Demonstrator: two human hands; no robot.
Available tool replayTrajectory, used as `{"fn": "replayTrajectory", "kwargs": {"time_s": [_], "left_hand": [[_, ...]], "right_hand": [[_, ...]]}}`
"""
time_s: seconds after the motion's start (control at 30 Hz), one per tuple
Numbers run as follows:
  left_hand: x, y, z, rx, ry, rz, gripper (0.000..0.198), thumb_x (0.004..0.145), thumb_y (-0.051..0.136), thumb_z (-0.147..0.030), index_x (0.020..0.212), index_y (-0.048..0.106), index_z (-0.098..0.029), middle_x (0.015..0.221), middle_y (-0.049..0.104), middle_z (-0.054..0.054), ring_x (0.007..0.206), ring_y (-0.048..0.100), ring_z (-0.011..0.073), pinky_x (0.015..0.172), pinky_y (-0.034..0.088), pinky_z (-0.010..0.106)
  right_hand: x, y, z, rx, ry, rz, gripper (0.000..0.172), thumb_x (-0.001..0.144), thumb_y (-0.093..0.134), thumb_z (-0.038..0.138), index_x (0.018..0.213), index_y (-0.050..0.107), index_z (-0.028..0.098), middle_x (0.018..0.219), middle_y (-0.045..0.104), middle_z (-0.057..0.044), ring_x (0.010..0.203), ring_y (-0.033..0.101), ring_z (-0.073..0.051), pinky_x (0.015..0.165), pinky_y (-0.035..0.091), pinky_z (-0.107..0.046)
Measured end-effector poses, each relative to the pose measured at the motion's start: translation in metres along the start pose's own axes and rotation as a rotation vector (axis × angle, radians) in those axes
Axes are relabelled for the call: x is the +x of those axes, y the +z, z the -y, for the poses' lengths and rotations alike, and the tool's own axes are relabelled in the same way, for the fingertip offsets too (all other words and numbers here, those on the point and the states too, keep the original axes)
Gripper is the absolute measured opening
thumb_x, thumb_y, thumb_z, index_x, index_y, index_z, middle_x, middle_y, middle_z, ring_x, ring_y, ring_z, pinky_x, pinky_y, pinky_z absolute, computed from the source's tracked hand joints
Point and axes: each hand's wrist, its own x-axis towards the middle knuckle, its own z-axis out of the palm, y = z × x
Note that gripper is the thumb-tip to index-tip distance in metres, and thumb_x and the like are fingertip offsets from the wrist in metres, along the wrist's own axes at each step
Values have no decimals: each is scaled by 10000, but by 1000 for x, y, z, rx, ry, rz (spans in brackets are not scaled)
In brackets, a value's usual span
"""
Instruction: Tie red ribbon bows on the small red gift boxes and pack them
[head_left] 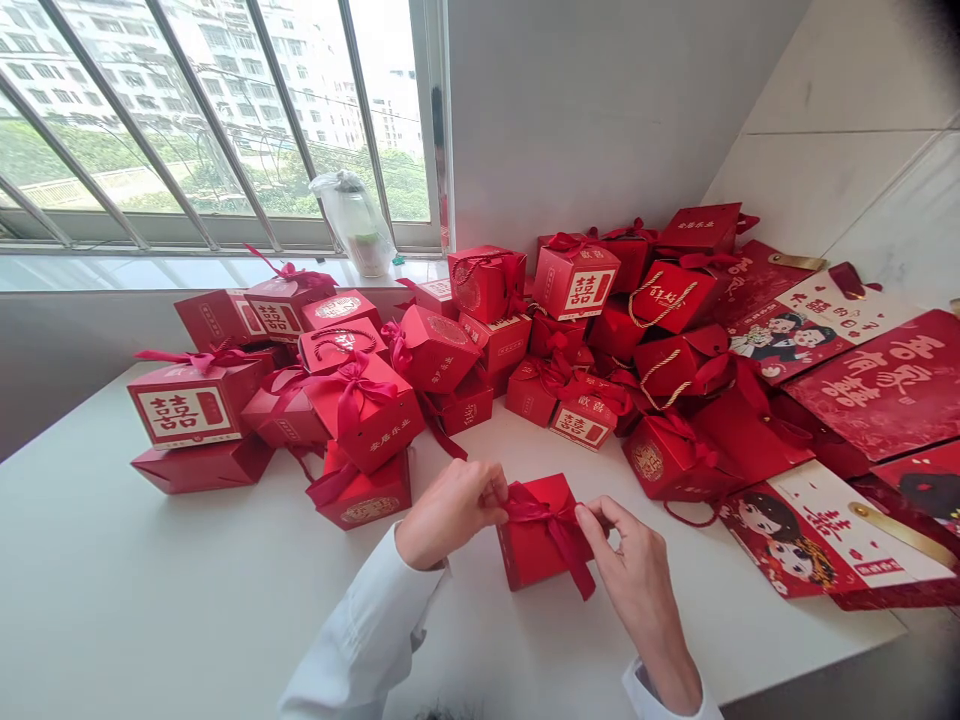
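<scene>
A small red gift box (531, 560) sits on the white table in front of me, with a dark red ribbon (551, 520) tied in a bow across its top. At the bow's left side, my left hand (459, 512) has its fingers pinched on the ribbon. On the other side, the thumb and index finger of my right hand (634, 560) close on the ribbon's right loop. One ribbon tail hangs over the box's front edge. The fingertips partly cover the ends of the bow.
Red gift boxes (367, 410) with ribbons are heaped behind and to the left. More boxes (675, 450) and flat red-and-white gift bags (825, 530) lie at the right. A plastic-wrapped cup (358, 235) stands on the sill by the barred window. The white table (187, 590) extends leftward.
</scene>
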Motion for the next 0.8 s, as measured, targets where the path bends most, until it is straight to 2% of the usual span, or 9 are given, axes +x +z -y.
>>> {"fn": "replayTrajectory", "kwargs": {"time_s": [0.17, 0.37, 0.5, 0.63, 0.8], "left_hand": [[-14, -8, -12, 72, 23, 116, 101, 759, 590, -202, 674, 543, -175, 642, 555, -32, 577, 445, 91, 526, 292, 208], [-15, 4, -19, 106, 11, 222, 160, 673, 626, -126, 594, 493, -169, 584, 513, -39, 545, 426, 85, 500, 256, 223], [-16, 13, -26, 153, 22, 213, 247, 623, 621, -88, 527, 410, -174, 518, 435, -42, 498, 350, 93, 484, 232, 245], [-20, 17, -30, 201, 52, 174, 401, 642, 604, -105, 443, 262, -174, 421, 276, -37, 449, 277, 108, 467, 182, 276], [-19, 20, -27, 135, 92, 115, 399, 631, 626, -114, 390, 313, -166, 400, 239, -46, 413, 214, 83, 425, 175, 262]], "right_hand": [[-1, 2, 0, 0, -11, -12, 368, 905, 376, 449, 640, 465, 210, 561, 463, 45, 488, 349, -112, 542, 310, -227], [3, 6, 1, -6, -1, -25, 358, 912, 362, 432, 658, 485, 212, 569, 486, 44, 510, 396, -122, 575, 330, -235], [8, 9, 3, -8, -23, -27, 331, 909, 375, 405, 673, 504, 211, 630, 554, 29, 571, 465, -131, 608, 345, -239], [11, 11, 5, -15, -37, -28, 314, 910, 381, 389, 679, 494, 210, 659, 562, 23, 600, 472, -134, 620, 348, -240], [13, 3, 4, 72, 29, 60, 380, 928, 320, 459, 686, 484, 216, 588, 463, 40, 546, 414, -127, 535, 334, -226]]}}
